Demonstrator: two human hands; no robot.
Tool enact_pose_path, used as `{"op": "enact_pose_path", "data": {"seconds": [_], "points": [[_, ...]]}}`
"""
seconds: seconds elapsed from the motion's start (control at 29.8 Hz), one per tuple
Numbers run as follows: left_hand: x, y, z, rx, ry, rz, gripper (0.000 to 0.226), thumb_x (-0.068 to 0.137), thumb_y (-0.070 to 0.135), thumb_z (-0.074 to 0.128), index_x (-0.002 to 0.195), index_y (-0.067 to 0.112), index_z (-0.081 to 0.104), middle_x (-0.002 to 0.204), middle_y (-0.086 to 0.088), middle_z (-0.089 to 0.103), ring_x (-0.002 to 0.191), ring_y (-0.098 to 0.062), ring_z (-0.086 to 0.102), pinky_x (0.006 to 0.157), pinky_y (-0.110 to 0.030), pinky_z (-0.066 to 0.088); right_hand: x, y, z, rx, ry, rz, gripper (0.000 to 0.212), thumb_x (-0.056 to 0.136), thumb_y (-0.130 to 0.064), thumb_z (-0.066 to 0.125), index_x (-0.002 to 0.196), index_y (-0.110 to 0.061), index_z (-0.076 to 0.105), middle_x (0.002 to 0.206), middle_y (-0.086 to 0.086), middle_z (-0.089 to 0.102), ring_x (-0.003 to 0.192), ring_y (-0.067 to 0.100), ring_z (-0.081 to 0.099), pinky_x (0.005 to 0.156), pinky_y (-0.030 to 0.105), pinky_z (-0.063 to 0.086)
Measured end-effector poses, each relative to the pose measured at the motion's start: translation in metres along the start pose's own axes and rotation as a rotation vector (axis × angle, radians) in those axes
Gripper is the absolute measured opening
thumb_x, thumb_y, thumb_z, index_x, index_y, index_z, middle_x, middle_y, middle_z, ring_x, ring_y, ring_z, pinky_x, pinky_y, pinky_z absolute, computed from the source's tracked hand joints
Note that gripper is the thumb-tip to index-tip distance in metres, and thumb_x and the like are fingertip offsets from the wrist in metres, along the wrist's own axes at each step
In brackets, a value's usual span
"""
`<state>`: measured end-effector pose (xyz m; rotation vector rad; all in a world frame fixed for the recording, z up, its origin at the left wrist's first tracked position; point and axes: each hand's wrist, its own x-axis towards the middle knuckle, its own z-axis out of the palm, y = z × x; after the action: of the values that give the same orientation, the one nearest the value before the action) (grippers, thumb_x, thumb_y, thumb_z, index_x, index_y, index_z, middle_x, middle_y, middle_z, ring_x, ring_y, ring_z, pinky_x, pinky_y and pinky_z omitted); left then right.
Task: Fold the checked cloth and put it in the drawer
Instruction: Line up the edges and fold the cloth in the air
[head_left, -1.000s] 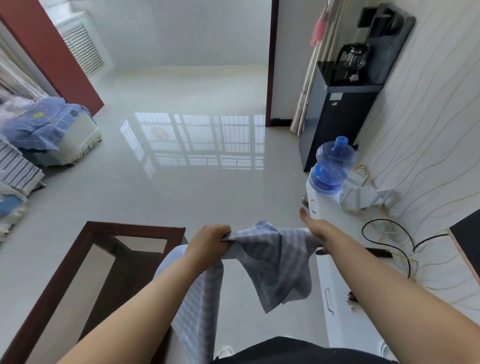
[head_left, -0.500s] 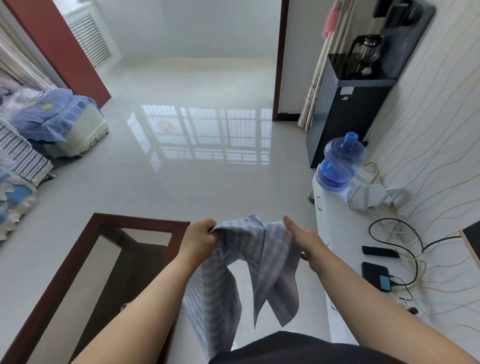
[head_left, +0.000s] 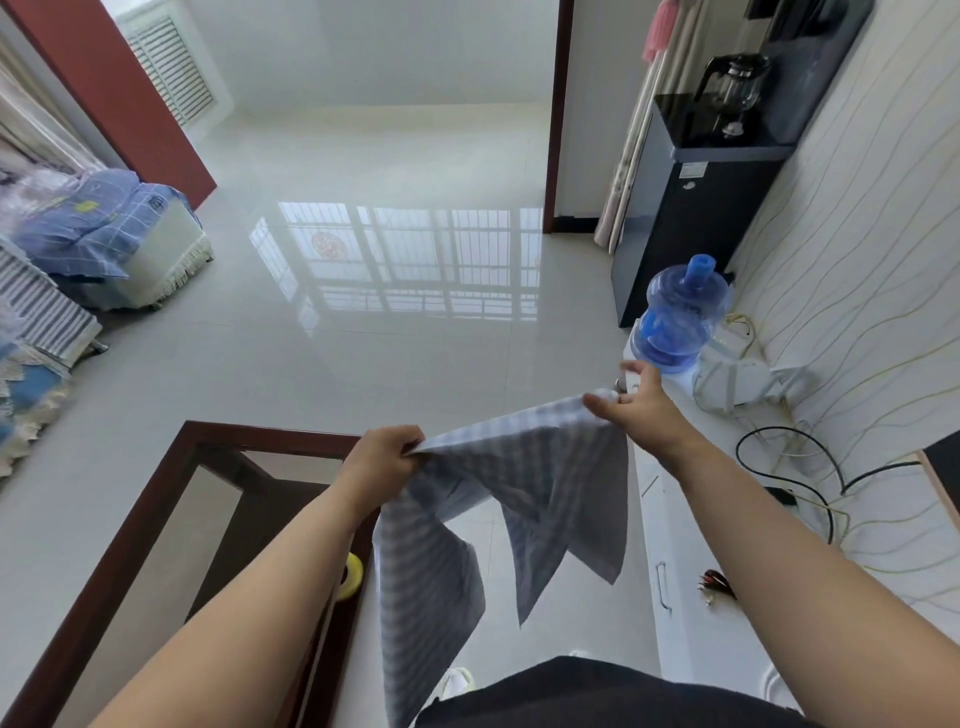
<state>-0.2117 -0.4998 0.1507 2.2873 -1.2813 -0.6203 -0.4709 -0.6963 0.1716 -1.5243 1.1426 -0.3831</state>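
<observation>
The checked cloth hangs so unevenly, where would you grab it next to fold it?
Probably the low corner of the cloth, taken from below. The left hand and right hand hold its top edge taut, so the loose points dangle free underneath.

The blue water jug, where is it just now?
In the head view the jug stands on the right, on the white cabinet by the black dispenser.

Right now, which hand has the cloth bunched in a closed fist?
The left hand: its fingers are curled round a gathered end of the checked cloth. The right hand only pinches the far corner.
</observation>
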Motion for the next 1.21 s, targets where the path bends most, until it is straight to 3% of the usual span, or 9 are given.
{"op": "enact_pose_path", "data": {"seconds": [0.1,0.2,0.3,0.47,0.57,0.74,0.94,1.01,1.21], "points": [[-0.001,-0.007,-0.001,-0.025,0.022,-0.026,0.023,0.077,0.005,0.061,0.059,0.010,0.046,0.054,0.007,0.041,0.055,-0.011,0.036,0.054,-0.028,0.028,-0.007,-0.009,-0.004,-0.099,-0.164,-0.089,0.103,0.080,-0.024,0.076,0.150,-0.038,0.002,0.126,0.001,0.042,0.123,0.014,0.038,0.111,0.037,0.031],[-0.001,-0.010,-0.002,-0.034,0.036,-0.019,0.021,0.078,0.008,0.065,0.063,0.005,0.050,0.055,0.005,0.042,0.056,-0.012,0.036,0.053,-0.028,0.028,-0.005,-0.013,0.000,-0.089,-0.064,-0.181,0.073,0.086,-0.014,0.068,0.147,-0.030,0.029,0.067,-0.002,0.046,0.076,0.018,0.051,0.101,0.041,0.044],[-0.002,-0.008,-0.005,0.005,0.004,0.010,0.023,0.081,0.014,0.066,0.065,0.006,0.051,0.055,0.005,0.042,0.057,-0.014,0.036,0.055,-0.030,0.029,0.006,-0.017,0.000,-0.078,0.130,-0.268,0.046,0.093,-0.015,0.059,0.137,-0.020,0.047,0.044,-0.013,0.037,0.047,0.004,0.040,0.078,0.029,0.044],[-0.001,-0.003,-0.008,-0.042,-0.008,-0.031,0.025,0.082,0.016,0.063,0.065,0.005,0.047,0.056,0.006,0.041,0.056,-0.013,0.035,0.054,-0.029,0.028,0.004,-0.046,0.001,-0.052,-0.024,-0.297,0.071,0.088,-0.033,0.064,0.148,-0.026,0.025,0.090,-0.004,0.054,0.084,0.006,0.054,0.084,0.018,0.041],[-0.003,0.001,-0.007,-0.075,-0.011,-0.046,0.030,0.081,0.014,0.063,0.058,0.013,0.044,0.052,0.008,0.040,0.054,-0.011,0.035,0.053,-0.028,0.028,0.004,-0.045,0.004,-0.453,-0.258,-0.234,0.104,0.076,-0.025,0.079,0.146,-0.048,0.006,0.138,0.002,0.037,0.124,0.020,0.042,0.107,0.035,0.035],[-0.005,0.006,-0.010,-0.022,-0.053,-0.039,0.030,0.084,0.019,0.063,0.060,0.012,0.046,0.054,0.007,0.041,0.055,-0.012,0.037,0.054,-0.028,0.029,0.007,-0.039,0.004,-0.910,-0.005,-0.281,0.023,0.090,-0.028,0.056,0.112,-0.031,0.062,0.116,0.005,0.058,0.104,0.025,0.056,0.084,0.038,0.050],[-0.006,0.028,-0.010,0.090,-0.096,0.016,0.037,0.086,0.031,0.064,0.061,0.011,0.044,0.053,0.004,0.039,0.052,-0.014,0.034,0.050,-0.028,0.029,-0.003,-0.064,0.013,-1.404,-0.157,-0.199,0.067,0.081,-0.055,0.062,0.138,-0.026,0.042,0.160,0.007,0.008,0.145,0.032,0.012,0.113,0.056,0.012],[-0.003,0.038,-0.008,0.117,-0.097,0.041,0.035,0.083,0.024,0.063,0.058,0.015,0.041,0.054,0.003,0.040,0.054,-0.016,0.036,0.051,-0.029,0.030,-0.014,-0.068,0.039,-1.315,-0.256,-0.371,0.086,0.073,-0.068,0.061,0.144,-0.028,0.032,0.156,0.004,0.025,0.142,0.025,0.027,0.112,0.051,0.020],[-0.003,0.046,-0.017,0.205,-0.055,0.066,0.019,0.074,0.010,0.055,0.061,0.012,0.041,0.060,-0.002,0.044,0.059,-0.020,0.037,0.053,-0.029,0.028,-0.023,-0.054,0.083,-1.360,-0.269,-0.310,0.029,0.093,-0.023,0.046,0.119,-0.020,0.057,0.125,0.007,0.061,0.113,0.028,0.058,0.075,0.032,0.038]]}}
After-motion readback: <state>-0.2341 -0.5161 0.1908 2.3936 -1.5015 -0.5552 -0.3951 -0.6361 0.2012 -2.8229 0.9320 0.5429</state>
